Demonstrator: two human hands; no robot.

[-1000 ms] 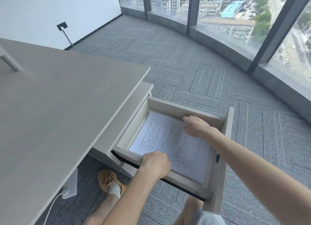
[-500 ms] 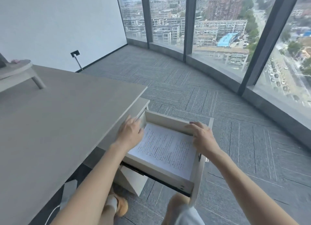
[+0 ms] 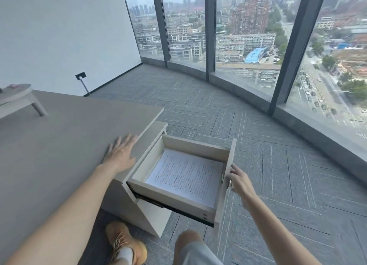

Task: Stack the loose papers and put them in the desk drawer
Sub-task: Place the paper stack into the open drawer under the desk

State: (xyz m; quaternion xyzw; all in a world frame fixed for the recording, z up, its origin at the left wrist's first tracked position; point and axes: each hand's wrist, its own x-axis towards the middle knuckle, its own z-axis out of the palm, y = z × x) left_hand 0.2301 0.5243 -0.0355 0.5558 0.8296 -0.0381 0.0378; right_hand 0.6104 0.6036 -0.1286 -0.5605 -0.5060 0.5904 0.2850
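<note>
The stack of printed papers lies flat inside the pulled-out desk drawer, which juts from the grey desk. My left hand rests flat on the desk top near its right edge, fingers spread, holding nothing. My right hand is at the outer face of the drawer front, fingers lightly curled against it by the small metal handle. Neither hand touches the papers.
A small grey riser stand sits at the desk's far left. Carpeted floor runs to a curved wall of tall windows. My shoe and knee are below the drawer. A wall socket with a cord is on the white wall.
Both hands have left the papers in the drawer. My left hand moved up onto the desk top; my right hand moved outside to the drawer front. The view tilted upward.
</note>
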